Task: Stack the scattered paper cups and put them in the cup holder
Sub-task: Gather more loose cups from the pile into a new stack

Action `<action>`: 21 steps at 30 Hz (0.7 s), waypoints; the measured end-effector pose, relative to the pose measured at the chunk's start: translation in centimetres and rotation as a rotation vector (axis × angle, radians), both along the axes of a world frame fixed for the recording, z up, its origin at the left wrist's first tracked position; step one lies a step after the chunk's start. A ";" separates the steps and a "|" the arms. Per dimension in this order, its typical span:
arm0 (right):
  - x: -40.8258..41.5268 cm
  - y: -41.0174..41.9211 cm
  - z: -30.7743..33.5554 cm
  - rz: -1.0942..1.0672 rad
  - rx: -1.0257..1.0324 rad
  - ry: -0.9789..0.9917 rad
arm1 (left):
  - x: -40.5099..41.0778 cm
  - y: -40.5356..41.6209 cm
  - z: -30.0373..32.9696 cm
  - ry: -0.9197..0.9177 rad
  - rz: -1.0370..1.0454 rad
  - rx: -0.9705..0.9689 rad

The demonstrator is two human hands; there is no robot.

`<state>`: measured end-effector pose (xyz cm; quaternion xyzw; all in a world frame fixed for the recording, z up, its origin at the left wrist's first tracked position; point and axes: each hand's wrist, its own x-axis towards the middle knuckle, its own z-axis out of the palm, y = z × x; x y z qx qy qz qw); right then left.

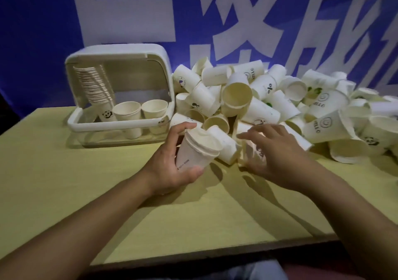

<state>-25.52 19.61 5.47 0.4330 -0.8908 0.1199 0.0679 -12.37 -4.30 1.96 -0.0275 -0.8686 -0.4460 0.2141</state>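
My left hand (172, 163) grips a short stack of white paper cups (198, 150), tilted with the rims up and to the right. Just right of it, my right hand (273, 152) reaches with spread fingers over a cup lying at the near edge of the pile (254, 148); whether it touches that cup I cannot tell. A big heap of scattered paper cups (269, 105) fills the back right of the table. The white cup holder (120, 94) stands at the back left, lid raised, with a tall leaning stack (97, 86) and two shorter stacks inside.
The yellow table (107, 193) has its front edge close to me. A blue banner with white characters (215, 21) hangs behind the cups and the holder.
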 end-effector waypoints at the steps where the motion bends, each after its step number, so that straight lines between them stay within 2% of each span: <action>1: -0.4 0.6 -0.4 -0.043 0.079 -0.001 | -0.4 0.8 0.1 -0.017 -0.029 0.001; 3: -1.0 1.2 -1.1 -0.080 0.138 -0.035 | -1.1 2.2 0.0 -0.054 -0.081 0.000; 7: -2.2 2.6 -1.2 -0.106 0.029 -0.070 | -2.0 3.9 -0.7 -0.106 -0.141 -0.017; 9: -2.6 4.2 -1.1 -0.112 -0.168 -0.171 | -2.6 4.8 -0.9 -0.122 -0.171 -0.038; 13: -1.8 6.6 -0.7 -0.134 -0.779 -0.451 | -4.4 7.8 -0.6 -0.115 -0.263 0.002; 16: -0.7 7.4 -0.4 -0.184 -1.099 -0.514 | -6.4 10.5 -0.5 -0.111 -0.321 0.008; 18: 0.0 8.0 -0.4 -0.186 -1.196 -0.529 | -7.7 12.1 -0.7 -0.084 -0.328 -0.017; 21: 0.7 8.5 -1.2 -0.197 -1.171 -0.568 | -9.4 14.4 -1.0 -0.063 -0.371 0.049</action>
